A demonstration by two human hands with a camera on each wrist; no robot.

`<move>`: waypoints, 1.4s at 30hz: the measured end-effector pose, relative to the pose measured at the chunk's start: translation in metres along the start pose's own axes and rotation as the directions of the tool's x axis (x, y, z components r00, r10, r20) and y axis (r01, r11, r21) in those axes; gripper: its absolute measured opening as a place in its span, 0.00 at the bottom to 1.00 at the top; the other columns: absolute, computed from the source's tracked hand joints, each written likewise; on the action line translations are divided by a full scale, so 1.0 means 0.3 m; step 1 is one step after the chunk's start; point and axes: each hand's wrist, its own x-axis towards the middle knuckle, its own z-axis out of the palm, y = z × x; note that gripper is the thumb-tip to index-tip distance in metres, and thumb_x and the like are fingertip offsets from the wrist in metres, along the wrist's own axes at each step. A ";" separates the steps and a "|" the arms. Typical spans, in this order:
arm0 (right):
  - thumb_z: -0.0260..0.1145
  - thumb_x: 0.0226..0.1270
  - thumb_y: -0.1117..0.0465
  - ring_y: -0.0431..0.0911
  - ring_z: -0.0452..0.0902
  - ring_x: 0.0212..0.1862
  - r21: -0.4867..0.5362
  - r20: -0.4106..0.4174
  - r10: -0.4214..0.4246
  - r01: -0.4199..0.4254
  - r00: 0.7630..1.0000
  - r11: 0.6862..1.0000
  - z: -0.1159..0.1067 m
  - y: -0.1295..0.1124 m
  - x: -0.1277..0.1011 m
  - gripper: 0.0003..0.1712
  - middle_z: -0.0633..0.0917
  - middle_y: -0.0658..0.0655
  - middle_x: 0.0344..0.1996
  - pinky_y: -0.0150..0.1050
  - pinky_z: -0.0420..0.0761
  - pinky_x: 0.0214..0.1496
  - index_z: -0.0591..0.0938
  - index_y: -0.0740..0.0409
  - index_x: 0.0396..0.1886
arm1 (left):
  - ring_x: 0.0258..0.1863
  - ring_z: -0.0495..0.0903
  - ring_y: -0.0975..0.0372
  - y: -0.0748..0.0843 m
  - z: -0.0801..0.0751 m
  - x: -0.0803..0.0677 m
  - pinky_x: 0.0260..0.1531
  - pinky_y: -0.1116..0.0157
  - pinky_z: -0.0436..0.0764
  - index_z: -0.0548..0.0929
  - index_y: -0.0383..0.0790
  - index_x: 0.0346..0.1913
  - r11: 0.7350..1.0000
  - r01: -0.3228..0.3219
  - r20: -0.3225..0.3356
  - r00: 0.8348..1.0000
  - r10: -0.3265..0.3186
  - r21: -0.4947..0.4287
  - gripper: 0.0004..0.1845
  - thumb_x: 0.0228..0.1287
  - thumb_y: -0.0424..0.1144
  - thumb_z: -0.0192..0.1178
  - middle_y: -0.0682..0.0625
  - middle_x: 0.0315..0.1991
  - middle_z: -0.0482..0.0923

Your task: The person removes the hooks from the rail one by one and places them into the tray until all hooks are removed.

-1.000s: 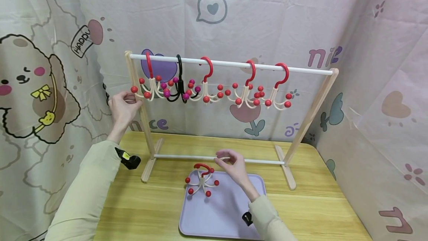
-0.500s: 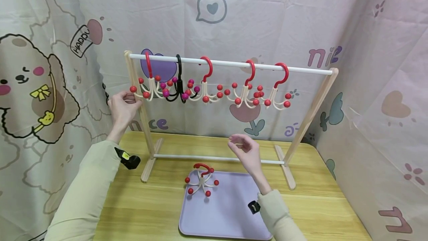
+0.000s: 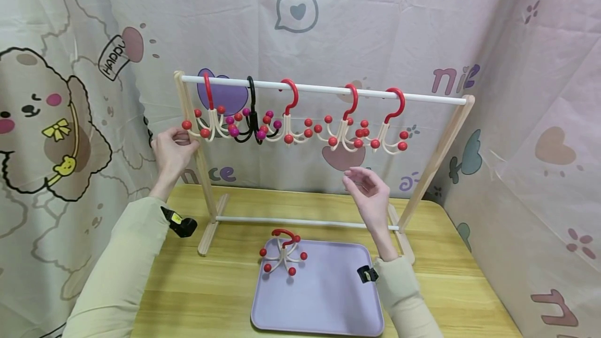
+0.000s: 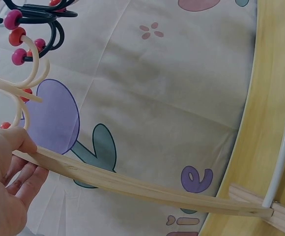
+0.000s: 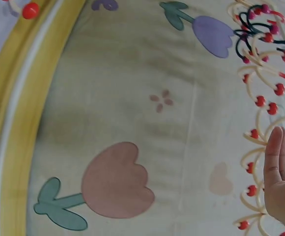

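Note:
A small wooden rack with a white top rail [image 3: 319,88] stands on the table and carries several claw-shaped hangers with red balls [image 3: 345,132], plus one black one [image 3: 251,119]. My left hand [image 3: 173,145] grips the rack's left post [image 3: 206,186]; the left wrist view shows its thumb and fingers [image 4: 5,182] wrapped round that post [image 4: 132,184]. My right hand [image 3: 366,189] is raised and empty with relaxed fingers, just below the hangers on the right. In the right wrist view its fingers [image 5: 282,167] are straight beside the hangers [image 5: 260,101]. One red-hooked hanger [image 3: 281,254] lies on the purple tray [image 3: 324,296].
The rack and tray sit on a wooden table [image 3: 211,296]. Printed cloth [image 3: 328,25] hangs close behind and on both sides. The rack's lower white bar [image 3: 291,221] runs just behind the tray, and its right foot [image 3: 406,246] is near my right wrist.
My right hand has risen from beside the hanger on the tray, moving up and to the right to just under the hanging hangers. The left hand stays on the post.

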 end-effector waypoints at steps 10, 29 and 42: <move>0.69 0.60 0.75 0.36 0.85 0.33 0.004 -0.099 -0.071 0.072 0.993 0.997 -0.047 -0.068 0.069 0.20 0.90 0.46 0.36 0.28 0.85 0.37 0.78 0.81 0.51 | 0.62 0.76 0.46 -0.007 0.001 0.002 0.72 0.52 0.58 0.84 0.29 0.50 1.000 0.011 0.025 1.000 -0.010 -0.020 0.17 0.59 0.34 0.62 0.31 0.48 0.85; 0.73 0.61 0.67 0.38 0.85 0.32 -0.085 -0.224 -0.139 0.123 0.965 0.989 -0.110 -0.149 0.196 0.13 0.89 0.48 0.37 0.28 0.85 0.35 0.86 0.58 0.47 | 0.66 0.72 0.46 -0.011 0.002 0.001 0.74 0.50 0.51 0.84 0.29 0.51 1.000 0.006 0.035 0.999 -0.005 -0.026 0.18 0.60 0.34 0.61 0.29 0.50 0.84; 0.73 0.63 0.60 0.36 0.85 0.36 -0.248 -0.280 -0.136 0.066 0.950 0.967 -0.140 -0.182 0.283 0.17 0.87 0.42 0.36 0.25 0.84 0.45 0.85 0.61 0.50 | 0.44 0.81 0.59 -0.006 0.001 -0.002 0.71 0.53 0.60 0.85 0.31 0.50 1.000 0.006 0.020 1.000 -0.006 -0.002 0.17 0.60 0.34 0.62 0.32 0.49 0.86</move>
